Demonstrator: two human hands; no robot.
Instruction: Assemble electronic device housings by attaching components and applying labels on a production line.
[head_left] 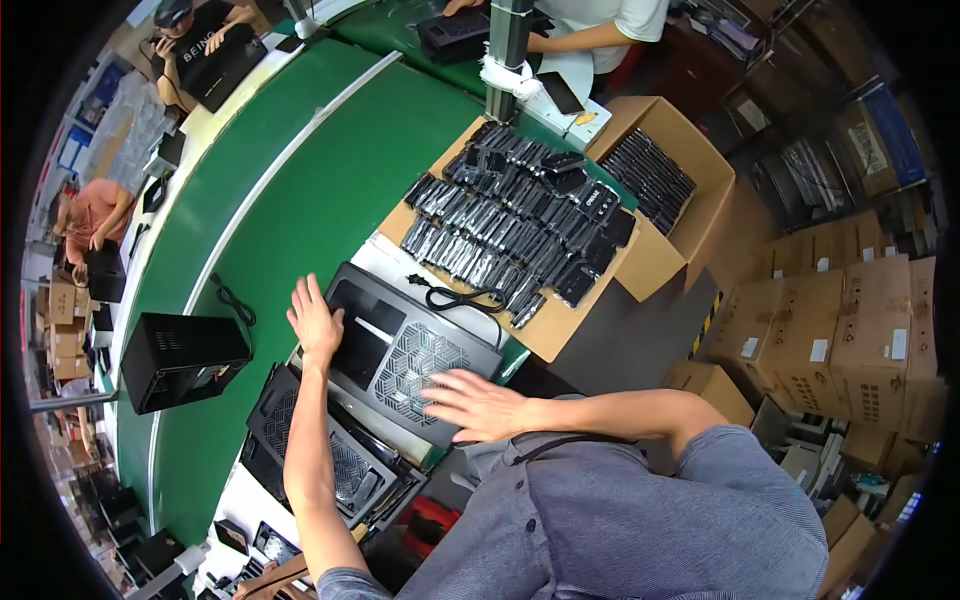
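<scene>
A flat dark computer-case panel, with a geometric mesh pattern and a rectangular recess, lies in front of me at the belt's edge. At its left side is my left hand, fingers stretched out and the thumb over the panel's edge; whether it presses on it is hard to tell. My right hand is spread open over the panel's near right part, with nothing in it. A black power cord is looped along the far right edge of the panel. More patterned panels are stacked to the near left.
A black computer case stands on the green belt, with a coiled cable beside it. Rows of wrapped black parts fill a cardboard tray at the far right, before an open carton. Co-workers sit across the belt.
</scene>
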